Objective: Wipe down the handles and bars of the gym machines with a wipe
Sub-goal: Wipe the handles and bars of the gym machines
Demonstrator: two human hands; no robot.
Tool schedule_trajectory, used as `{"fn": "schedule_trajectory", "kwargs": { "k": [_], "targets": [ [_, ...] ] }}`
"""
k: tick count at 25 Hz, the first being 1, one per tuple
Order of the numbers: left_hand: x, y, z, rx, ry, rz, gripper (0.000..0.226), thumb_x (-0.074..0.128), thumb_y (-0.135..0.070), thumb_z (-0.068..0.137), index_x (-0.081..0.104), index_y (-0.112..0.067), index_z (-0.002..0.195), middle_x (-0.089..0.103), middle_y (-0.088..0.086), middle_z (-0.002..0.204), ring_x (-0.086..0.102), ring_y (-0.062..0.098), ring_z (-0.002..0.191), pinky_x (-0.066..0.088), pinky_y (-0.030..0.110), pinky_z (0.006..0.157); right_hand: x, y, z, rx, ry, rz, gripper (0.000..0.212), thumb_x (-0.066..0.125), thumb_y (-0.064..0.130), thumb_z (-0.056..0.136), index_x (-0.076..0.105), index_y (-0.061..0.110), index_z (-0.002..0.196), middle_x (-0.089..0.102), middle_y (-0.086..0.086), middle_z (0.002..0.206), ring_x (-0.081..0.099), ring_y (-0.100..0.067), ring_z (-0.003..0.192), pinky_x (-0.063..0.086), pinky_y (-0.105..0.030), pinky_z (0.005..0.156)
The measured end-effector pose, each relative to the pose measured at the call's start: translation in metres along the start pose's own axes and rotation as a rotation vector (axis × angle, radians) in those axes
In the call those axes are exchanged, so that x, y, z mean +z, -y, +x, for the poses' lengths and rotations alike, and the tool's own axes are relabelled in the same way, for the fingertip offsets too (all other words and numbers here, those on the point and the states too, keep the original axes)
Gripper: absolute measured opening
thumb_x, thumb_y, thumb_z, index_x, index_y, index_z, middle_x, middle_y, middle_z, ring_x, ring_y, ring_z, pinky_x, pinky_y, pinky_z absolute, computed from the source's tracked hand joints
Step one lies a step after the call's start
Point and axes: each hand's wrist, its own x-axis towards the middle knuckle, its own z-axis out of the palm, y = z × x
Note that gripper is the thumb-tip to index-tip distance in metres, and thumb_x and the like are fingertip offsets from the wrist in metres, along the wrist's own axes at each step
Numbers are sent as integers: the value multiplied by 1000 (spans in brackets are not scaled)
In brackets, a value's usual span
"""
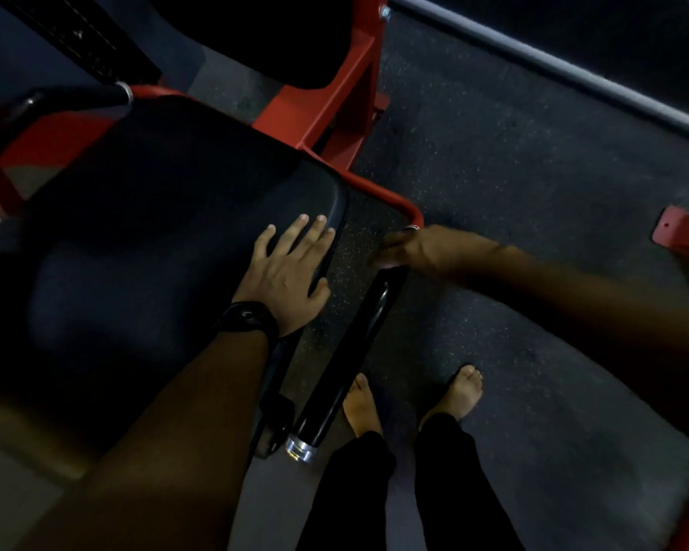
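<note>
A black padded seat [156, 240] of a red-framed gym machine fills the left of the view. My left hand [291, 268] lies flat on the seat's right edge with fingers spread, a black watch on the wrist. A black handle grip [351, 351] with a silver end cap runs from the lower middle up to a red bent bar [398, 200]. My right hand [414, 246] is closed around the top of this grip, close to a silver collar. It is blurred and dark, and no wipe can be made out in it.
The red frame upright [335, 85] stands behind the seat, with another black handle [56, 99] at the upper left. Dark speckled rubber floor [514, 184] spreads to the right. My bare feet [410, 403] stand beside the grip's end. A red machine part [685, 232] sits at the right edge.
</note>
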Motion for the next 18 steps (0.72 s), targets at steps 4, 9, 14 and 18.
{"fn": "schedule_trajectory", "kwargs": {
  "k": [4, 9, 14, 18],
  "targets": [
    [-1, 0, -1, -1, 8, -13, 72, 46, -41, 92, 20, -19, 155, 13, -3, 163, 9, 16, 150, 11, 51, 119, 1, 1, 8, 4, 24, 54, 31, 51, 11, 95, 61, 18, 123, 53, 0, 130, 51, -13, 118, 41, -29, 100],
    [-1, 0, 0, -10, 8, -6, 70, 39, -43, 91, 20, -20, 154, 14, -2, 163, 9, 17, 150, 13, 52, 119, 9, -18, 5, 152, -113, 97, 34, 52, 18, 97, 59, 14, 130, 50, -6, 139, 50, -23, 125, 37, -21, 97],
    [-2, 0, 2, -8, 13, -4, 72, 28, -46, 87, 23, -19, 154, 16, -2, 162, 12, 18, 149, 16, 53, 118, 29, -10, -3, 153, -223, 69, 44, 46, 11, 96, 51, 18, 139, 44, -6, 147, 54, -26, 123, 47, -37, 100],
    [-2, -1, 1, 2, 23, -8, 71, 32, -45, 89, 22, -19, 154, 15, -2, 163, 10, 17, 149, 14, 52, 119, 40, 15, -16, 421, -381, 295, 54, 42, 11, 96, 35, 23, 148, 34, -6, 154, 51, -25, 128, 46, -40, 103]
  ]
}}
